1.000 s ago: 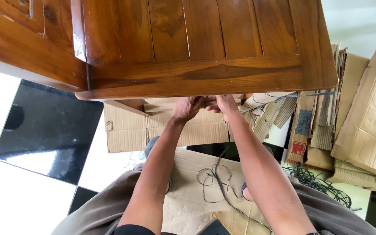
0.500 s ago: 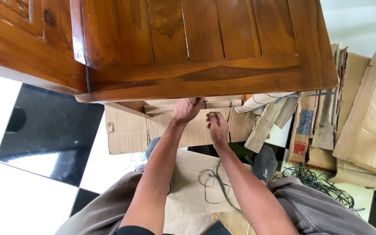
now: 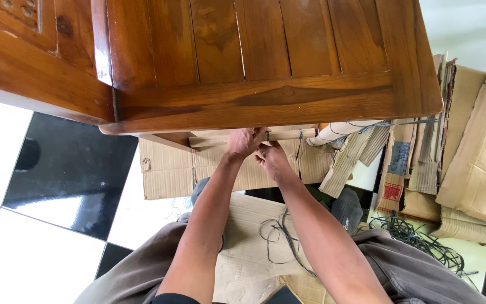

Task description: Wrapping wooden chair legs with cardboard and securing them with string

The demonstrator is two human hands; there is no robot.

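A large brown wooden furniture piece (image 3: pixel 265 84) fills the top of the view. Just below its front edge runs a pale wooden bar (image 3: pixel 291 135) with a thin dark strap around it. My left hand (image 3: pixel 246 142) is closed on this bar, right under the furniture edge. My right hand (image 3: pixel 272 161) sits directly below and touching it, with curled fingertips up near the strap. Whether those fingers pinch anything is hidden by the hands. The bar's far end meets a rolled cardboard wrap (image 3: pixel 341 130).
Flat cardboard sheets (image 3: pixel 170 169) lie on the black and white tiled floor (image 3: pixel 57 186). Stacked folded cardboard (image 3: pixel 479 163) stands at the right. Loose black straps (image 3: pixel 279 236) lie on cardboard between my knees, and a tangle of them (image 3: pixel 417 239) lies at the right.
My right hand drew back toward me half a second ago and has now moved up again beside my left hand. My left hand stayed on the bar.
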